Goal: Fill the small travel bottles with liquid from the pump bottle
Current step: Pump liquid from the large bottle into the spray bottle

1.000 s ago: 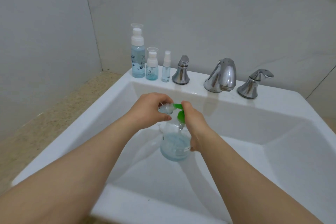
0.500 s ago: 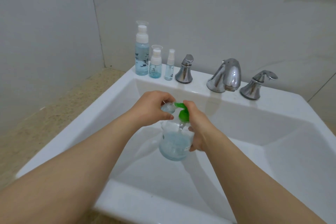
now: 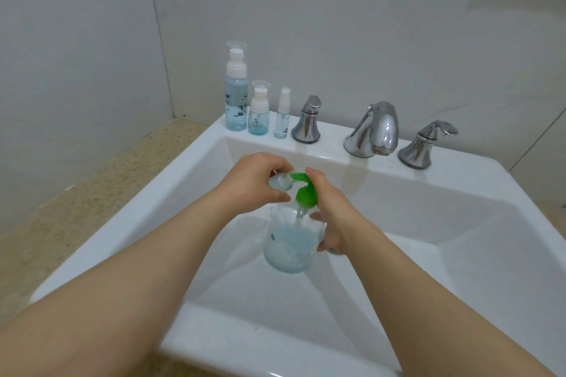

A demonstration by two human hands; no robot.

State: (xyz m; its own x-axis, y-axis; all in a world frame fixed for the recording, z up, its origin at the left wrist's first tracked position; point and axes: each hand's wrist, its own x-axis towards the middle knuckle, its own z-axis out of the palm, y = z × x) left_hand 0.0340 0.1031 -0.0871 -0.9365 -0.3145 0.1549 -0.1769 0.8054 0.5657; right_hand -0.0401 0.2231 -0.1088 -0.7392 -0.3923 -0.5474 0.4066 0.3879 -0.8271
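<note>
Progress, head view: filling is under way on one container. The left hand pinches a small bottle between thumb and fingers and holds its mouth against the green spout of the pump head. The right hand is curled round the pump bottle from the right, with one finger laid over the top of the pump head. The pump bottle hangs above the basin of the sink and does not rest on it. Pale blue liquid fills about its lower half, with froth above.

The level in the small bottle cannot be read, because fingers cover most of it. Only a pale, wet-looking patch shows near the mouth.

Three bottles stand upright in a row on the rear ledge, just left of the left tap handle:

- tall bottle
- mid bottle
- spray bottle

All three have their tops on and hold bluish liquid (the tall one nearly to the shoulder). These are judged complete.

Remaining, by judgement:

1. Pump until the small bottle is full.
2. Fit its cap, which is not in view.
3. Set it with the row.
</note>
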